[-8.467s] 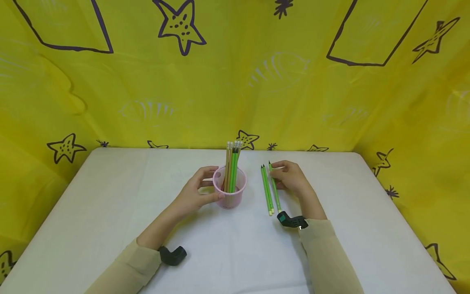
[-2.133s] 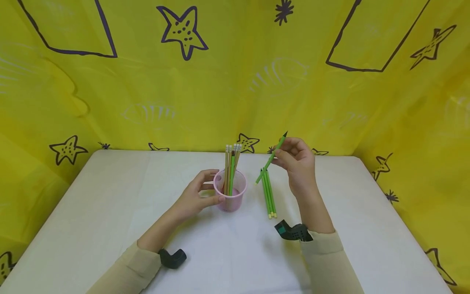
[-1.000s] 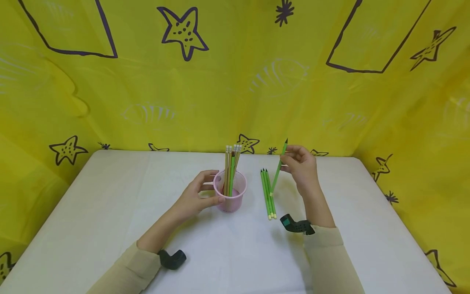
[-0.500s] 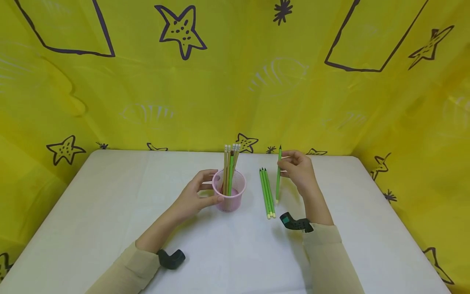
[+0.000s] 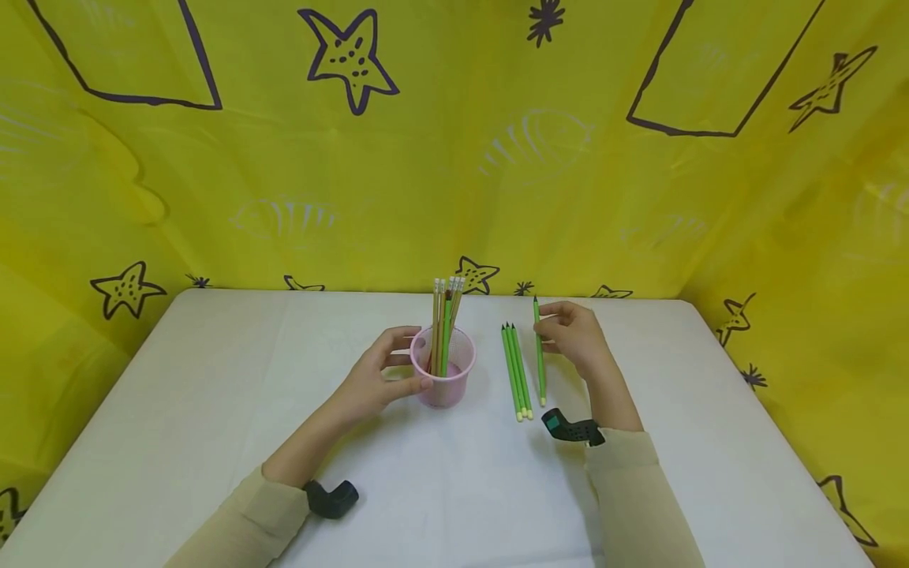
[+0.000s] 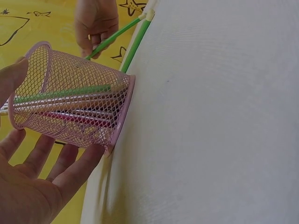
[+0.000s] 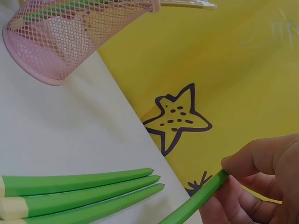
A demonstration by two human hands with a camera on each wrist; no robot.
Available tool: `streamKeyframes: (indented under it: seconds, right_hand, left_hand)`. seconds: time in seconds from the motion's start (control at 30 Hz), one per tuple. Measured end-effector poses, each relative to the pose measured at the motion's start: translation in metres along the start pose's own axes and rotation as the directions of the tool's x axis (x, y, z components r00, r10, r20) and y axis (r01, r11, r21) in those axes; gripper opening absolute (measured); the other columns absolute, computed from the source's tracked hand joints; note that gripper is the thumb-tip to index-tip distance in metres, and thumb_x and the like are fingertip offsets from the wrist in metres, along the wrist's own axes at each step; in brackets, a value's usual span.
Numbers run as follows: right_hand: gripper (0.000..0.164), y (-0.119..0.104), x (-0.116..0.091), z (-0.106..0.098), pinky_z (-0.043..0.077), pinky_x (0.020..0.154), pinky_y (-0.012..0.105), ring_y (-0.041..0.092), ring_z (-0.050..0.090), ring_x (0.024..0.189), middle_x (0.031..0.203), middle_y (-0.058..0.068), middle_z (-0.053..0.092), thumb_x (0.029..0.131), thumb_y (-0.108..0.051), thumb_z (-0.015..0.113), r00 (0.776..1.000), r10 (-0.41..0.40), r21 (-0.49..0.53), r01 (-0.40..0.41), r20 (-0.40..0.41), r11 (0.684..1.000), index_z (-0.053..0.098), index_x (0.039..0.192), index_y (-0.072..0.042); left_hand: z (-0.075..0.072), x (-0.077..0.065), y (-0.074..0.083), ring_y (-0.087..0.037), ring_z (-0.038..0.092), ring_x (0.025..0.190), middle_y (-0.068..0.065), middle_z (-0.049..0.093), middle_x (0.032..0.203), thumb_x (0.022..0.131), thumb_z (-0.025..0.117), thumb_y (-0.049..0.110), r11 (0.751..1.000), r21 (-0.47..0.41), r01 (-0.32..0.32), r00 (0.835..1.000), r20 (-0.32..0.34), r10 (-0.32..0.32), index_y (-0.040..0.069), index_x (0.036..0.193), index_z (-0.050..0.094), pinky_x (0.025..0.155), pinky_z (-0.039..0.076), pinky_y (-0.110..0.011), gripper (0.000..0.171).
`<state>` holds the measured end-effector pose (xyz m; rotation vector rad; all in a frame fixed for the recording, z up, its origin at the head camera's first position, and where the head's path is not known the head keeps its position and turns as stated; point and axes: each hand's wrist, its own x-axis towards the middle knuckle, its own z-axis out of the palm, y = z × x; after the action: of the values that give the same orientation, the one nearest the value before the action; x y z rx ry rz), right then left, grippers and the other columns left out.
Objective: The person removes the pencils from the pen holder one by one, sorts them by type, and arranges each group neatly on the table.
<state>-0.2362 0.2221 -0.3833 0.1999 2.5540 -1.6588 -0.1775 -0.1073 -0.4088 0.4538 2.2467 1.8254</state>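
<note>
Green pencil (image 5: 540, 365) (slim, straight), pinched; pink cup (image 5: 445, 393) round, mesh-walled.

Cup (image 5: 443, 393): pink mesh, upright, gripped at its side.
Cup contents: one green pencil (image 5: 446, 339), dark tip upward; several brown pencils (image 5: 436, 315), white erasers upward; all leaned inside.
Pencil row (image 5: 516, 371): three green pencils, laid side by side right of the cup, dark tips pointed away.
Held pencil (image 5: 540, 375): green, pinched near its raised dark tip, tilted just right of the row.
</note>
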Motion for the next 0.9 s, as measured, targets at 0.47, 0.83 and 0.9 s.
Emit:
streamKeyframes:
  seconds: [0.47, 0.83, 0.9]
  right_hand:
    - [0.038, 0.014, 0.009, 0.004, 0.06, 0.073, 0.026, 0.022, 0.063, 0.087, 0.114, 0.017, 0.063, 0.095, -0.017, 0.065, 0.996, 0.084, -0.066, -0.082, 0.035, 0.994, 0.059, 0.13, -0.003]
    - [0.037, 0.021, 0.011, 0.012, 0.06, 0.07, 0.027, 0.02, 0.064, 0.08, 0.111, 0.017, 0.063, 0.095, -0.018, 0.067, 0.991, 0.126, -0.063, -0.122, 0.053, 0.99, 0.061, 0.129, -0.005]
    - [0.036, 0.021, 0.011, 0.013, 0.06, 0.07, 0.027, 0.02, 0.064, 0.081, 0.111, 0.017, 0.064, 0.094, -0.018, 0.068, 0.99, 0.133, -0.062, -0.13, 0.054, 0.99, 0.061, 0.128, -0.005]
  left_hand:
    - [-0.001, 0.001, 0.002, -0.034, 0.054, 0.129, -0.008, 0.05, 0.145, 0.083, 0.083, 0.021, 1.0, -0.004, -0.005, 1.0, 0.01, 0.005, 0.025, 0.145, 0.042, 0.099, 0.053, -0.049, 0.075]
    - [-0.001, 0.001, 0.001, -0.034, 0.053, 0.129, -0.009, 0.05, 0.145, 0.083, 0.083, 0.021, 1.0, -0.008, -0.002, 1.0, 0.014, 0.002, 0.024, 0.145, 0.041, 0.099, 0.053, -0.049, 0.075]
    - [-0.001, 0.001, 0.002, -0.035, 0.053, 0.129, -0.009, 0.049, 0.145, 0.083, 0.083, 0.02, 1.0, -0.011, -0.001, 1.0, 0.015, 0.001, 0.024, 0.146, 0.041, 0.099, 0.053, -0.049, 0.075]
